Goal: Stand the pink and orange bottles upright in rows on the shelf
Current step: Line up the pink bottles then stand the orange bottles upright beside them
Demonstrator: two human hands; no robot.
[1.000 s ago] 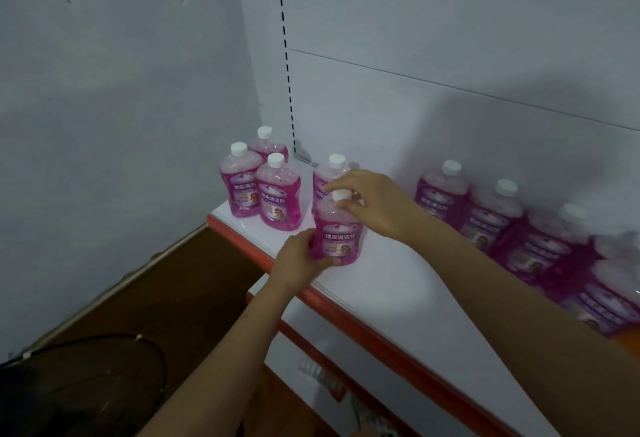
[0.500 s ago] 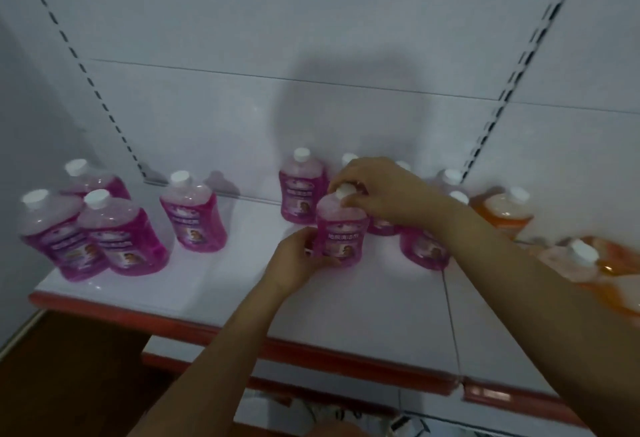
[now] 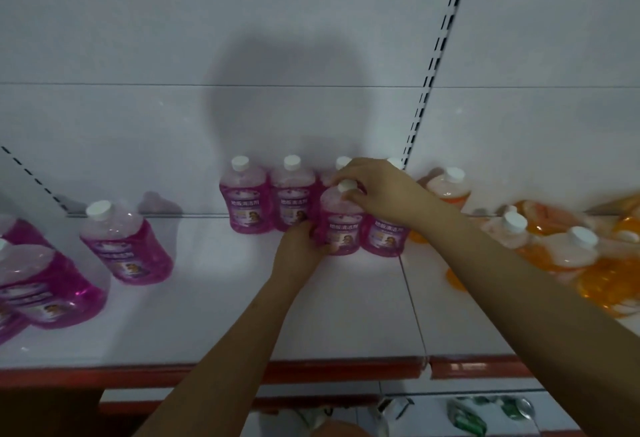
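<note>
White shelf (image 3: 207, 325) with a red front edge, white back panel (image 3: 138, 38) behind it. At the left end, near the front edge: a cluster of pink bottles (image 3: 45, 284), blurred, count unclear. Just right of them a single pink bottle (image 3: 126, 246), white cap, standing apart from the rest. Mid shelf along the back edge: two pink bottles upright side by side, touching, first (image 3: 244, 199) and second (image 3: 292, 199). More caps show behind the hands, bodies mostly hidden. Left hand (image 3: 299, 249) grips the lower left side of the held pink bottle (image 3: 341, 228), fingers curled round its base. Right hand (image 3: 375, 190) pinches that bottle's white cap from above. Held bottle is upright, just in front of the back row; can't tell if its base is on the shelf. Touching its right side, another pink bottle (image 3: 384, 237), upright, partly under the right forearm. Right end of shelf: orange bottles (image 3: 571, 256), one upright near the back edge (image 3: 450, 187), others lying jumbled, blurred. Lower shelf (image 3: 450, 412) below holds small greenish items, too blurred to tell.
</note>
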